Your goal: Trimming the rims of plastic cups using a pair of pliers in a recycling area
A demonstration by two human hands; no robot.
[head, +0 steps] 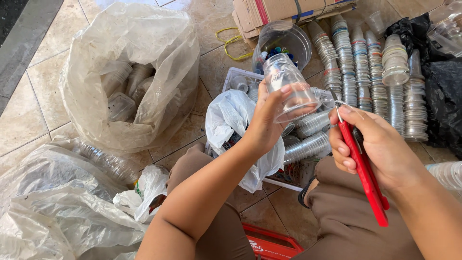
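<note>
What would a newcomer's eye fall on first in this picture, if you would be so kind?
Probably the clear plastic cup held up at the centre in the left hand, with the red-handled cutter gripped in the right hand just beside its rim. Next, the long stacks of clear cups lying on the tiled floor at upper right, and the big translucent bag holding more plastic containers at upper left.
</note>
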